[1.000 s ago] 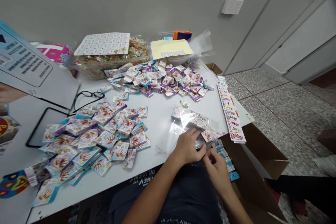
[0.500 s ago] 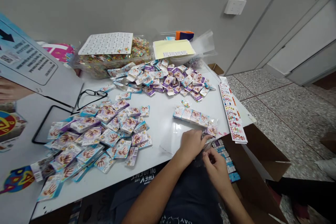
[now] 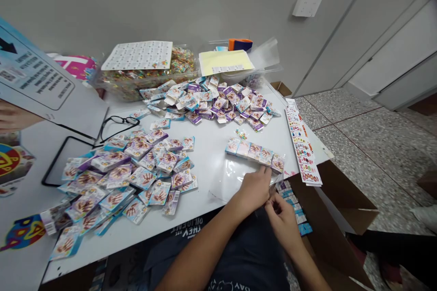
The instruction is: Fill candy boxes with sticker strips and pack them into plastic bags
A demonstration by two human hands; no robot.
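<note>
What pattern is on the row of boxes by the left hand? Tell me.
The row of boxes shows printed hands; look in the head view.

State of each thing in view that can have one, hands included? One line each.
Clear bag: lying flat, five-box row inside
Left hand: on the bag
Right hand: at the bag's edge, grip unclear
Back box pile: many flaps open
Front-left box pile: mostly looks shut
Packet tub: filled, partly covered by sheet
Eyeglasses: unfolded
Carton: flaps open

- Left hand (image 3: 256, 186): on clear bag (image 3: 235, 177), beside row of small boxes (image 3: 254, 151).
- Right hand (image 3: 282, 218): pinching bag's near right edge.
- Left: heaped boxes (image 3: 143, 177).
- Far left: filled clear tub (image 3: 123, 87).
</note>
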